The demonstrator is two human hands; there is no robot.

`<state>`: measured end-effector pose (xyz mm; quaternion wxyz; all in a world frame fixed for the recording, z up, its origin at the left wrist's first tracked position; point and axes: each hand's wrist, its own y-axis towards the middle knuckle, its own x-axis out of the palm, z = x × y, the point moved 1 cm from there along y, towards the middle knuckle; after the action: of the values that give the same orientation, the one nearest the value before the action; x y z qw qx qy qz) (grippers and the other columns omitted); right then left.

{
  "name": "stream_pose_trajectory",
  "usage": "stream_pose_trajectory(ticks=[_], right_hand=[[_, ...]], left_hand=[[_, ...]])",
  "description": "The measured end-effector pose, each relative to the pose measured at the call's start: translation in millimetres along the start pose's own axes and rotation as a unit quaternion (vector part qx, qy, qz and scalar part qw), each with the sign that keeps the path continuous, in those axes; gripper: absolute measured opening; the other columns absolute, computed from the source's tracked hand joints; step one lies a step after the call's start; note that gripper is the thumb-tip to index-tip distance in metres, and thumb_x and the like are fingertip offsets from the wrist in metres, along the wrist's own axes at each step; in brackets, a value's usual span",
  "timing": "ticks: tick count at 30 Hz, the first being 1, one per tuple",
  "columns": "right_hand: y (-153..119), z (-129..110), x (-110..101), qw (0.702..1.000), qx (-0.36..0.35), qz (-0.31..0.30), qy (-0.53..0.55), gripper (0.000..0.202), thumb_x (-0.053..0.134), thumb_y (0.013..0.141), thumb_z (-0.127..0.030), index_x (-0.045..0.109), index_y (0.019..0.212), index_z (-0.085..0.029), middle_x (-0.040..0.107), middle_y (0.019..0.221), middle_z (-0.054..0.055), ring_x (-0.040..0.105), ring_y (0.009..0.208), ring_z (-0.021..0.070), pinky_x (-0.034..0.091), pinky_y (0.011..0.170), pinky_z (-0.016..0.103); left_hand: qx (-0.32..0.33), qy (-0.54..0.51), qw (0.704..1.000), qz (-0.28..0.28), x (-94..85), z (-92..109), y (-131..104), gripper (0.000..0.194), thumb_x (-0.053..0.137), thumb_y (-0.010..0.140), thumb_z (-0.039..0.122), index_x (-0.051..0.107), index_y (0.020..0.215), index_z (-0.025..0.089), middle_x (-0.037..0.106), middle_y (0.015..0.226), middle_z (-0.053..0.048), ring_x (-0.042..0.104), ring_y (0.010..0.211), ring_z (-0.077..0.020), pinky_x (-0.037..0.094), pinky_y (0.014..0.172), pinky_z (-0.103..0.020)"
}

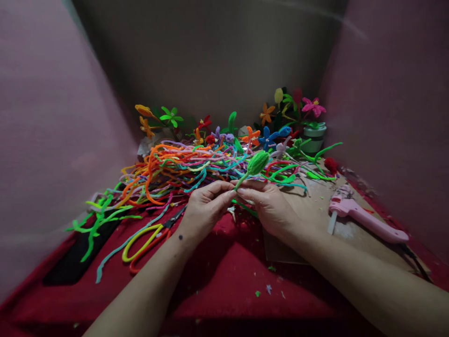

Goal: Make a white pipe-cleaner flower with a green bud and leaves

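Observation:
A green pipe-cleaner flower bud (258,162) on a thin green stem tilts up and to the right above the table. My left hand (210,201) pinches the lower part of the stem between thumb and fingers. Right beside it, my right hand (260,199) also pinches the stem, its fingertips close to those of the left. The fingertips partly cover the stem's lower end. Behind both hands lies a large heap of coloured pipe cleaners (168,161).
Scissors (142,243) with yellow and orange handles lie left of my hands, near a black flat object (66,262). At right, a pink glue gun (368,217) rests on a brown board (287,243). Finished flowers and a small pot (315,136) stand at the back.

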<state>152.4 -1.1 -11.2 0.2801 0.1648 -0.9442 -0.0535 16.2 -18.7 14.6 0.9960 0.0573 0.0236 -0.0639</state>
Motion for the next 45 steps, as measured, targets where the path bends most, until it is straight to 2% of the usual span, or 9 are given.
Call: stream_pose_trajectory(ticks=[6, 10, 14, 18, 21, 32, 36, 41, 45], right_hand=[[3, 6, -3, 0.999, 0.026, -0.005, 0.036, 0.011, 0.073, 0.060, -0.016, 0.070, 0.071, -0.020, 0.066, 0.071, -0.001, 0.055, 0.066, 0.0119, 0.043, 0.069, 0.029], [2, 5, -1, 0.998, 0.029, 0.025, 0.050, 0.010, 0.075, 0.058, -0.016, 0.069, 0.065, -0.019, 0.066, 0.070, -0.001, 0.055, 0.065, 0.0115, 0.042, 0.066, 0.028], [-1, 6, 1, 0.995, 0.027, 0.069, 0.070, 0.011, 0.076, 0.058, -0.016, 0.068, 0.065, -0.020, 0.065, 0.070, -0.003, 0.056, 0.066, 0.0117, 0.042, 0.066, 0.028], [-4, 11, 2, 0.990, 0.034, 0.116, 0.073, 0.011, 0.075, 0.060, -0.019, 0.069, 0.070, -0.021, 0.067, 0.077, -0.001, 0.058, 0.071, 0.0140, 0.043, 0.065, 0.028], [-6, 12, 3, 0.993, 0.028, 0.105, 0.044, 0.014, 0.073, 0.063, -0.023, 0.071, 0.077, -0.022, 0.069, 0.084, 0.001, 0.059, 0.074, 0.0160, 0.043, 0.065, 0.029], [-1, 11, -2, 0.997, 0.047, 0.035, 0.049, 0.014, 0.072, 0.065, -0.024, 0.070, 0.079, -0.019, 0.067, 0.081, 0.002, 0.057, 0.067, 0.0132, 0.044, 0.062, 0.027], [2, 7, -3, 0.998, 0.045, 0.011, 0.040, 0.012, 0.072, 0.064, -0.023, 0.070, 0.075, -0.018, 0.065, 0.074, 0.001, 0.056, 0.065, 0.0127, 0.044, 0.063, 0.026], [1, 2, 0, 0.998, 0.047, -0.020, 0.038, 0.014, 0.073, 0.062, -0.020, 0.071, 0.076, -0.019, 0.067, 0.074, 0.000, 0.058, 0.069, 0.0126, 0.044, 0.070, 0.028], [-1, 4, 1, 0.997, 0.041, 0.013, 0.064, 0.008, 0.073, 0.061, -0.017, 0.069, 0.068, -0.018, 0.064, 0.068, -0.002, 0.055, 0.063, 0.0108, 0.042, 0.064, 0.026]], left_hand=[[-0.088, -0.069, 0.990, -0.083, -7.2, 1, 1, 0.017, 0.063, 0.074, 0.032, 0.058, 0.073, 0.016, 0.036, 0.045, 0.008, 0.022, 0.036, -0.0020, 0.014, 0.036, -0.017], [-0.085, -0.034, 0.991, -0.093, -5.8, 1, 0, 0.020, 0.059, 0.077, 0.034, 0.053, 0.069, 0.016, 0.037, 0.047, 0.008, 0.021, 0.035, -0.0020, 0.014, 0.035, -0.017], [0.059, 0.140, 0.988, -0.016, -2.2, -2, -1, 0.017, 0.054, 0.081, 0.032, 0.055, 0.075, 0.016, 0.045, 0.053, 0.005, 0.035, 0.041, -0.0045, 0.028, 0.039, -0.017], [0.285, 0.362, 0.886, 0.050, -0.4, -13, -2, 0.010, 0.048, 0.084, 0.020, 0.058, 0.086, 0.018, 0.060, 0.074, -0.001, 0.054, 0.064, -0.0098, 0.042, 0.060, -0.020], [0.331, 0.413, 0.847, 0.053, 0.2, -18, -3, 0.015, 0.043, 0.084, 0.012, 0.056, 0.090, 0.018, 0.060, 0.076, -0.001, 0.055, 0.066, -0.0099, 0.041, 0.061, -0.019], [0.083, 0.130, 0.988, 0.010, 6.0, -9, -4, 0.015, 0.051, 0.083, 0.030, 0.058, 0.081, 0.017, 0.052, 0.058, 0.004, 0.042, 0.045, -0.0044, 0.034, 0.042, -0.015], [-0.023, 0.001, 0.999, -0.034, 4.3, -1, -4, 0.017, 0.057, 0.080, 0.032, 0.056, 0.075, 0.015, 0.051, 0.054, 0.005, 0.035, 0.036, -0.0016, 0.025, 0.035, -0.014], [-0.118, -0.130, 0.975, -0.137, -4.2, 3, -2, 0.015, 0.056, 0.080, 0.030, 0.054, 0.075, 0.016, 0.049, 0.053, 0.006, 0.022, 0.031, 0.0005, 0.018, 0.030, -0.014], [-0.066, -0.022, 0.991, -0.116, -2.3, 2, -3, 0.019, 0.050, 0.083, 0.031, 0.053, 0.072, 0.015, 0.050, 0.054, 0.004, 0.029, 0.032, -0.0014, 0.022, 0.031, -0.016]])
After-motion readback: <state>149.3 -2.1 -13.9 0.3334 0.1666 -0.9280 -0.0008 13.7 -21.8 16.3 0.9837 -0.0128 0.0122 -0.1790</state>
